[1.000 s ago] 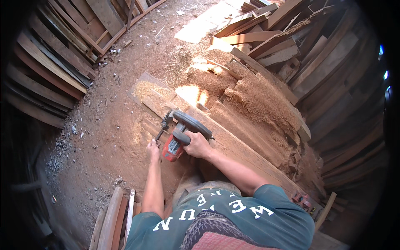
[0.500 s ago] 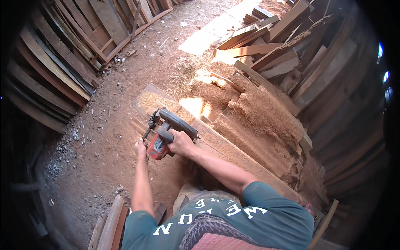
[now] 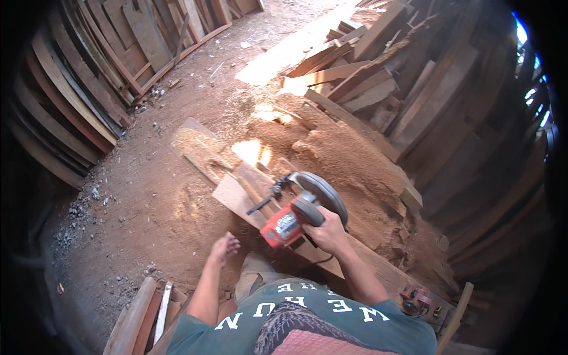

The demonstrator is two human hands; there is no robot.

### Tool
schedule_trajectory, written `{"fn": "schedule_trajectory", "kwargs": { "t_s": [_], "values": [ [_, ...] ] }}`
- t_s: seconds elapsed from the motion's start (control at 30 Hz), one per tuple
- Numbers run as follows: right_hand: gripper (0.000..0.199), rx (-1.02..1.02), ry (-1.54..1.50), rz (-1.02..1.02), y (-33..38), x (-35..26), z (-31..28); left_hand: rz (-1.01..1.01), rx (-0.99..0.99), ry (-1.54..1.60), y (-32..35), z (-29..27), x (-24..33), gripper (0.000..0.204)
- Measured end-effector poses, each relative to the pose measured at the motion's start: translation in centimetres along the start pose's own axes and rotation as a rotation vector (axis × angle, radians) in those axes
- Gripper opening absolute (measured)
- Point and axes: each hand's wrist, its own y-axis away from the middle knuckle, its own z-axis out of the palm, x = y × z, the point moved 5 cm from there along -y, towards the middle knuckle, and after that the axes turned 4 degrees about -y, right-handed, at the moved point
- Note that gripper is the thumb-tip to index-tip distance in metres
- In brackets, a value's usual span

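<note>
Here, held a red circular saw [image 3: 283, 228], likely heavy, rigid and best gripped by its dark handle [image 3: 308, 210], in a closed right hand [image 3: 327, 232], with the left hand [image 3: 225, 248] half-open, empty.
</note>
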Motion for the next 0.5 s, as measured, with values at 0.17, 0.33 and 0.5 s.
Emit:
{"fn": "schedule_trajectory", "kwargs": {
  "t_s": [0.17,0.33,0.5],
  "values": [
    [0.035,0.264,-0.044,0.134,11.6,8.3,-12.5,-0.229,-0.132,0.075,3.3,16.6,-11.4,0.087],
    [0.033,0.470,-0.067,0.145,22.5,14.1,-22.5,-0.138,-0.014,0.177,2.0,24.7,-15.1,0.083],
    [0.032,0.630,-0.093,0.293,31.6,19.9,-28.9,0.110,-0.103,0.368,0.4,27.2,-13.9,0.083]
  ]
}}
